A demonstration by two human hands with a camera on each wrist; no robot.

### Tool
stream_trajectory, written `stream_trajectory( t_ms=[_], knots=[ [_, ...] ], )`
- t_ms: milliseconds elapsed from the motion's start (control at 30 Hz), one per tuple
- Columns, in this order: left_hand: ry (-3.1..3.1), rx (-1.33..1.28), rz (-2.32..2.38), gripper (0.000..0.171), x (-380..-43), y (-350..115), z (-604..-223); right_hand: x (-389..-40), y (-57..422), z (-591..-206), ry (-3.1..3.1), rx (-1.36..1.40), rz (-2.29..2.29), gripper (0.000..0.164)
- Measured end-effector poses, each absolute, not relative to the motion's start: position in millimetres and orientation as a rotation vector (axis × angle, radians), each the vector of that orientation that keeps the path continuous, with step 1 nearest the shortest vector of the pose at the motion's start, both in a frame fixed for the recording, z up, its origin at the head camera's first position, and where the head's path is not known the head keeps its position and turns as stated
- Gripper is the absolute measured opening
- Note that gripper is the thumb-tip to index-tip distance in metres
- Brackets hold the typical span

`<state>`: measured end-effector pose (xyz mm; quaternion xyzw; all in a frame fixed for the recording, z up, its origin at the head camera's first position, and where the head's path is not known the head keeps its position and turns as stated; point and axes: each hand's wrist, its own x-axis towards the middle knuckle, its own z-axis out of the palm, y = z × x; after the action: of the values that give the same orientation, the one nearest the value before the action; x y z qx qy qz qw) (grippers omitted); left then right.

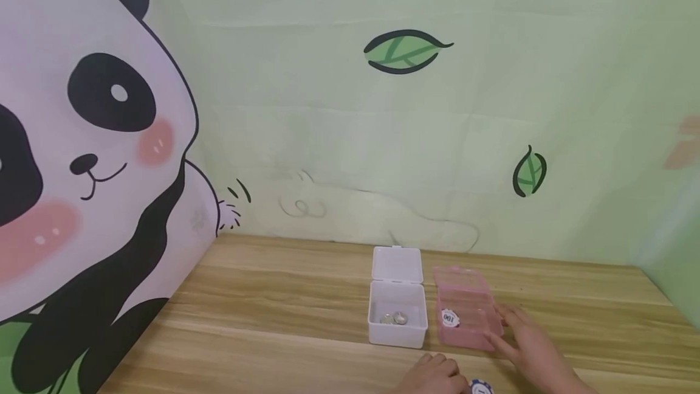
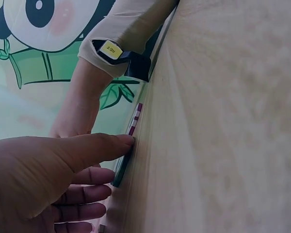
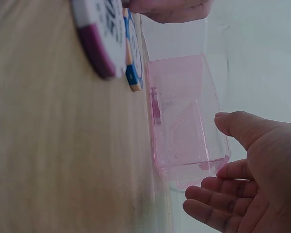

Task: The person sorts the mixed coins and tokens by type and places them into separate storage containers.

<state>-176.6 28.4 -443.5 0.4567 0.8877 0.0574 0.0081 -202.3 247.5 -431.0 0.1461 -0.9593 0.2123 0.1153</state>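
A pink see-through box (image 1: 465, 338) stands on the wood-grain desk (image 1: 273, 309) with its lid tipped back, and the person's right hand (image 1: 533, 345) is up against its right-hand side. The thumb is at the near corner and the forefinger farther back along that side; the fingers are long and loose, laid beside the wall rather than clenched. A round token marked 100 (image 1: 451, 318) lies inside this box, toward its left wall, so the box's interior separates it from that hand.

The left hand (image 1: 434, 376) is low over the near part of the desk, in front of the boxes. Its fingers are slightly bent and slack, and there's a gap between thumb and forefinger; it isn't gripping anything I can make out. Right next to it, on the side toward the other hand, lies a blue-edged chip (image 1: 482, 388). From the left wrist, a maroon-and-white chip (image 2: 136, 119) and a dark green one (image 2: 122, 172) show edge-on, flat on the desk, with the thumb tip right at them; whether it actually touches, I can't tell.

Just left of the pink box sits a white box (image 1: 397, 336), also with its lid back, holding a few silvery discs (image 1: 400, 318). A big painted panda (image 1: 137, 96) covers the cloth on the left.
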Motion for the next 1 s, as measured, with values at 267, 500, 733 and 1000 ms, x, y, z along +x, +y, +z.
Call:
stream_trajectory(
  t_ms=[267, 500, 733, 1000],
  knots=[
    [2.758, 1.416, 0.175, 0.026, -178, 30, -445, -202, 247, -432, -2.814, 0.419, 0.605, 0.062],
    [2.758, 1.373, 0.214, 0.022, -178, 31, -444, -203, 247, -432, -2.817, 0.415, 0.607, 0.062],
    [2.748, 1.321, 0.278, 0.02, -177, 30, -437, -202, 247, -430, -2.82, 0.414, 0.61, 0.062],
    [2.893, 1.422, 0.139, 0.023, -175, 30, -432, -201, 247, -429, -2.814, 0.416, 0.619, 0.061]
  ],
)
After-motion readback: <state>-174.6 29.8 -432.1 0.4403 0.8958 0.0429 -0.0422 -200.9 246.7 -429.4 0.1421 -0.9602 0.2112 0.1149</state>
